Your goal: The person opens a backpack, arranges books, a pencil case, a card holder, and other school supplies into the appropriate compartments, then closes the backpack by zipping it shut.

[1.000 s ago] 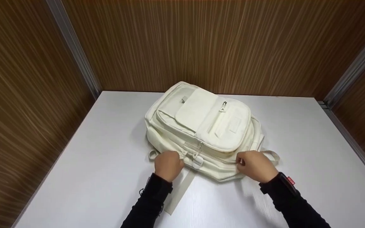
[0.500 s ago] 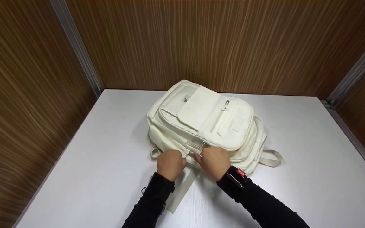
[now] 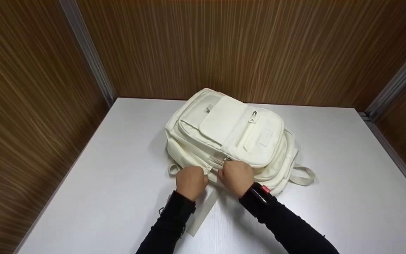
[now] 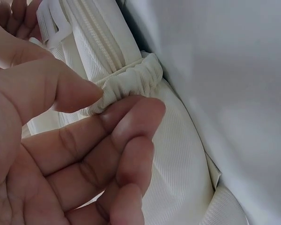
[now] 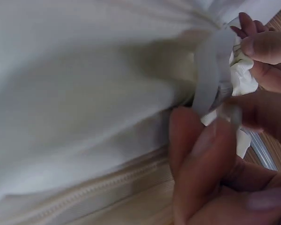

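Observation:
A cream backpack (image 3: 224,123) lies on its back on the white table, front pockets facing up. My left hand (image 3: 190,181) pinches the gathered elastic edge (image 4: 131,79) of its side pocket between thumb and forefinger; the other fingers curl below. Close beside it, my right hand (image 3: 237,178) is at a zipper on the bag's near side, its fingers curled. In the right wrist view its thumb and forefinger pinch at a zipper pull, mostly hidden by the fingers, next to a pale round tag (image 5: 208,75). A zipper track (image 5: 98,185) runs below.
A loose flat strap (image 3: 203,215) lies on the table (image 3: 118,176) between my forearms. A webbing loop (image 3: 303,176) sticks out at the bag's right, and a rolled strap end (image 3: 173,169) at its left. Wood-grain panels (image 3: 189,46) stand behind and at both sides.
My right hand has moved left along the bag's near side, from its right end to the zipper pull beside my left hand. The left hand keeps its pinch on the pocket edge.

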The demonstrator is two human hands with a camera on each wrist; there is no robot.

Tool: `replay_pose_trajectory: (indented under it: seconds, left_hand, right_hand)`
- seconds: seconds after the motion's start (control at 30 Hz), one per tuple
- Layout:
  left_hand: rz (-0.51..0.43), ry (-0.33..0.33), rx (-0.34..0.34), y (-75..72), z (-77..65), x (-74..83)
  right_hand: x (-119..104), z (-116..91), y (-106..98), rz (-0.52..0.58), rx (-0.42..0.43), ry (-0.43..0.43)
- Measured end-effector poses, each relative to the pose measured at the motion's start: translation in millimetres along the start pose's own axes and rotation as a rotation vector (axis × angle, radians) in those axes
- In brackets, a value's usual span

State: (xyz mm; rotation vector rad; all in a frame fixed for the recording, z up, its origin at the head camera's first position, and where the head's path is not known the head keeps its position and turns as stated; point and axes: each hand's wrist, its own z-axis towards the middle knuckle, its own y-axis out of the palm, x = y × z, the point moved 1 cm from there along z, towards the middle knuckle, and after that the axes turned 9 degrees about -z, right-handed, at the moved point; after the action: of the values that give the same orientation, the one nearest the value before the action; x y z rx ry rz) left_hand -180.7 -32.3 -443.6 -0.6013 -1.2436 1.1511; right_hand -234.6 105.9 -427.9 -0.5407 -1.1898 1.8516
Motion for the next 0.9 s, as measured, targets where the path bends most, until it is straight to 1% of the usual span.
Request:
replay_pose_trajectory:
  seconds: [0.13, 0.27, 0.4, 0.53, 0.7, 0.8, 0.9]
  left_hand:
    - [-0.006, -0.011, -0.019, 0.0, 0.0, -0.7]
    - [-0.017, -0.011, -0.030, -0.5, 0.1, -1.4]
    - [-0.015, 0.004, -0.007, -0.5, 0.0, -1.8]
    - [0.007, 0.019, 0.031, -0.2, -0.4, -1.3]
    - [0.032, 0.031, 0.073, 0.2, -0.9, -2.6]
    - [0.026, 0.023, 0.079, 0.2, -0.4, -4.2]
    - [0.007, -0.001, 0.060, -1.0, 0.8, -5.7]
  right_hand:
    - [3, -1, -2, 0.048, -0.040, 0.004]
    - [8, -4, -6, 0.125, -0.048, -0.023]
    - [16, -7, -12, 0.232, -0.078, -0.044]
    - [29, -9, -18, 0.318, -0.143, -0.030]
    - [47, -12, -22, 0.339, -0.204, -0.016]
    - [58, -15, -25, 0.343, -0.232, -0.008]
    - [69, -19, -29, 0.347, -0.261, -0.004]
